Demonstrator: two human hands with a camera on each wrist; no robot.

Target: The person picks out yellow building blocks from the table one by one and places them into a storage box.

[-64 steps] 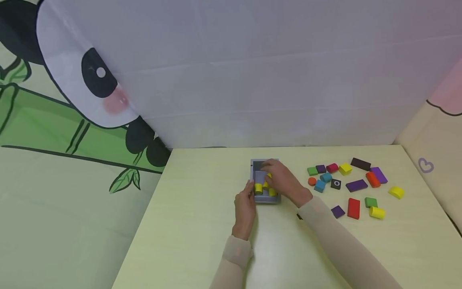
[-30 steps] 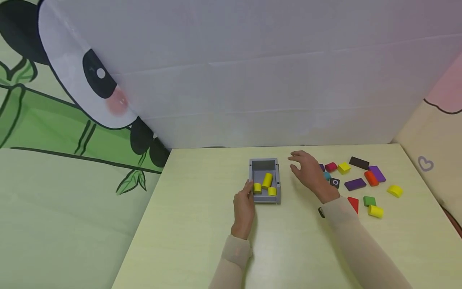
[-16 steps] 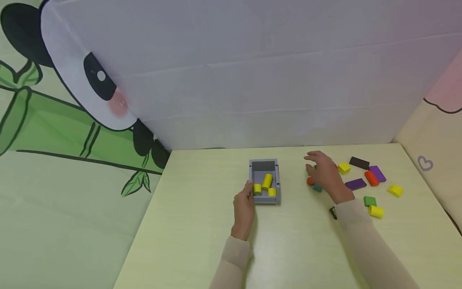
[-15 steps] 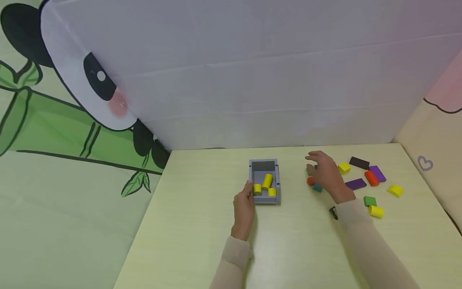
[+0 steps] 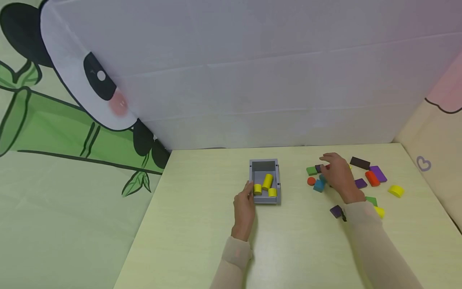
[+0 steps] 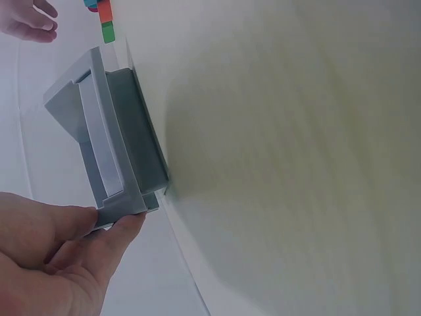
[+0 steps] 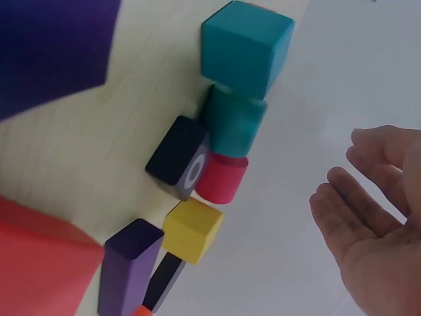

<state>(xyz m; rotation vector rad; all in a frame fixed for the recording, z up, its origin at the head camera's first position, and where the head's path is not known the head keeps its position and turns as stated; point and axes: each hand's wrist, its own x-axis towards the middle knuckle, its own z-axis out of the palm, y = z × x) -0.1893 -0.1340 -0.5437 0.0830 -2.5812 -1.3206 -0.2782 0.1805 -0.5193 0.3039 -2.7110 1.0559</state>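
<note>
A small grey box (image 5: 263, 164) stands on the table with several yellow cylinders (image 5: 267, 182) inside. My left hand (image 5: 244, 210) holds its left side; in the left wrist view the thumb and fingers pinch one end of the grey box (image 6: 108, 131). Over the scattered blocks hovers my right hand (image 5: 339, 176), fingers loosely bent and holding nothing. In the right wrist view, teal blocks (image 7: 240, 49), a red cylinder (image 7: 222, 178), a black block with a white ring (image 7: 176, 158) and a yellow cube (image 7: 192, 230) lie apart from the fingers.
Around the right hand lie a green block (image 5: 312, 171), a blue cube (image 5: 319, 185), a red-orange cylinder (image 5: 372, 178), a black bar (image 5: 359, 162) and a yellow arched block (image 5: 396, 191). A purple block (image 5: 336, 211) sits near the right sleeve. A pale wall (image 5: 252, 100) borders the table's back edge.
My right hand has come out of the grey box and moved right, over the loose blocks. The left hand keeps its hold on the box, which stays in place.
</note>
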